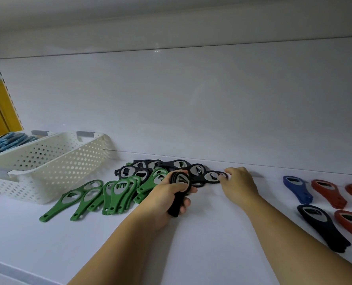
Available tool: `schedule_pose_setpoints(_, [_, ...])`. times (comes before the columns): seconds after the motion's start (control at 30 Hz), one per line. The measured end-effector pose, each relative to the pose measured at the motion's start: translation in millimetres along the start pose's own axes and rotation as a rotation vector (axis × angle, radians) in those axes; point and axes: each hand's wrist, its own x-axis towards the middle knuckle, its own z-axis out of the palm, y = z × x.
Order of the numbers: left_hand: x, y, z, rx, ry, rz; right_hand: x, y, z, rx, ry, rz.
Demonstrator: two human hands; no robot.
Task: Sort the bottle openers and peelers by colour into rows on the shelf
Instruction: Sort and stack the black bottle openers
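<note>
My left hand [171, 194] was clenched around a small stack of black openers [180, 179]. The fingers wrapped over the handles, and the round metal heads stood up above my thumb. My right hand [239, 182] reached further back on the shelf [201, 233] and pinched the head of one loose black opener [213, 176] between thumb and fingertips. This opener lay at the right edge of the dark pile [162, 167], which was near the back wall.

The green openers [113, 194] lay in a loose fan just beside my left hand, on its left. Their handles pointed toward me and several overlapped each other. Further left stood a white basket [47, 167] with many small holes. Some blue flat pieces [6, 141] showed above its rim at the far left, but I could not tell what they were.

On the right, well apart from my hands, a blue opener [297, 189] lay on the shelf with the red openers [329, 194] beside it. A sorted black opener [323, 227] lay in front of the blue one, nearer to me.
</note>
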Motion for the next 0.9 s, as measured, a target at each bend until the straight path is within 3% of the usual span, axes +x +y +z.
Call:
schedule_pose_setpoints(0.2, [-3, 0, 3, -0.003, 0.004, 0.043, 1, -9, 4, -0.229, -0.034, 0.001])
schedule_pose_setpoints(0.5, [-2, 3, 2, -0.192, 0.037, 0.014, -1, -4, -12, 0.751, 0.239, 0.041])
schedule_pose_setpoints(0.57, [-2, 2, 2, -0.25, 0.066, 0.012, -5, -10, -16, 0.972, 0.165, 0.071])
schedule_pose_setpoints(0.67, [-2, 1, 1, -0.283, 0.083, 0.013, -16, -28, -20, 1.188, -0.083, 0.051])
schedule_pose_setpoints(0.77, [-4, 3, 2, -0.23, 0.046, 0.015, -29, -46, -18, 1.143, -0.304, -0.032])
schedule_pose_setpoints(0.9, [-5, 2, 2, -0.114, -0.115, -0.013, -40, -58, -9, 0.845, -0.271, -0.199])
